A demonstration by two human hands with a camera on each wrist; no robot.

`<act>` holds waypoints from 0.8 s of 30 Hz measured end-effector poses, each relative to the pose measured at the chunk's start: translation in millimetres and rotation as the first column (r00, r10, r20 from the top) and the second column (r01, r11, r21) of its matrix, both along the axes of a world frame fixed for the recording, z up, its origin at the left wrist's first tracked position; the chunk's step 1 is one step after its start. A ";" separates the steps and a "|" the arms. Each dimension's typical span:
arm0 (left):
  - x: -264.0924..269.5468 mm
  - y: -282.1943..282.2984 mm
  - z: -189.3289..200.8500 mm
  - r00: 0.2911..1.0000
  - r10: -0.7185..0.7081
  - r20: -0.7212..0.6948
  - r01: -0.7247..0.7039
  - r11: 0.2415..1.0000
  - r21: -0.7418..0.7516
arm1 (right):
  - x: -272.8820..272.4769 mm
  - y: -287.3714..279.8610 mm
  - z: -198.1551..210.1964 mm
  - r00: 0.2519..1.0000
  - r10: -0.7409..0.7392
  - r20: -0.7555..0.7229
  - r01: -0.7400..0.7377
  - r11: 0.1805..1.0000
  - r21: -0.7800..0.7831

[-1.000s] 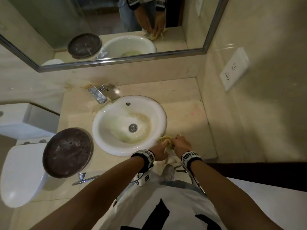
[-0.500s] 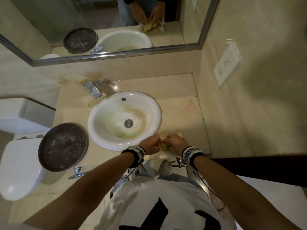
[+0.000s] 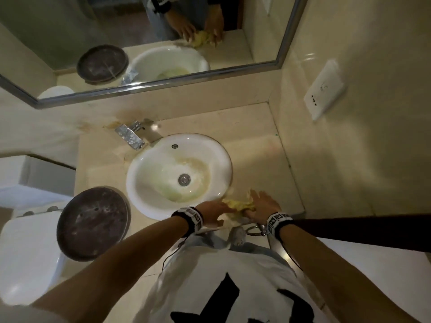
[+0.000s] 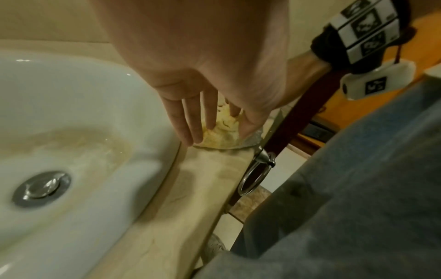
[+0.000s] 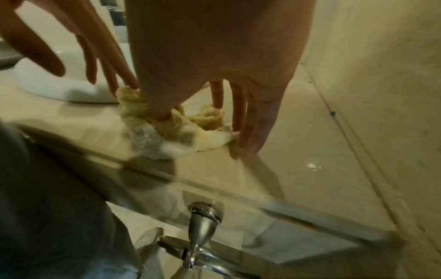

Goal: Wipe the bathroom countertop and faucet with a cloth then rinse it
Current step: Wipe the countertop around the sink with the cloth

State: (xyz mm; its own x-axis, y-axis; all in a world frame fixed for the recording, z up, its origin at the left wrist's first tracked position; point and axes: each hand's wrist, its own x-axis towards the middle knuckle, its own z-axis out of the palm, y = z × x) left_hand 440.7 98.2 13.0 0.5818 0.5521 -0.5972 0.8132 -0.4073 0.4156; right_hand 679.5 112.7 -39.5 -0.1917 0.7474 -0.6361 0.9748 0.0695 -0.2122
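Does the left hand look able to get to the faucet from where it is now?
Probably yes: the left hand lies flat on the cloth, and only the open sink lies between it and the faucet.

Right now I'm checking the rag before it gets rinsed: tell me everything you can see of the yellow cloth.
The yellow cloth is a soft, terry-looking rag, pale yellow with a greyish-white patch at its near edge. It lies bunched and crumpled on the beige countertop, near the front edge, just right of the white sink. The left hand and right hand both press on it with straight, spread fingers.
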 end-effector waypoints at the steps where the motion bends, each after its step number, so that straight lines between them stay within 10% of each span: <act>1: -0.3 2.6 0.8 0.998 -0.054 -0.021 0.054 0.999 -0.004 | 0.8 -0.8 -1.0 0.999 -0.037 -0.012 0.037 0.999 -0.004; 9: -8.3 22.9 -12.6 0.953 -0.292 -0.088 0.282 0.953 -0.107 | -26.3 -7.3 -3.7 0.968 -0.248 -0.041 0.246 0.968 -0.055; 24: 14.5 18.7 -24.2 0.979 -0.198 -0.055 0.198 0.980 -0.010 | -36.7 4.3 -9.8 0.941 -0.333 -0.054 0.330 0.942 -0.054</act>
State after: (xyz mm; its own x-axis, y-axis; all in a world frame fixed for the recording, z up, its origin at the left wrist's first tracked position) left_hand 455.2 116.9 -11.2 0.6451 0.4263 -0.6341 0.7385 -0.5609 0.3742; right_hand 642.9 117.0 -49.3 0.0220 0.7470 -0.6644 0.9258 -0.2661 -0.2685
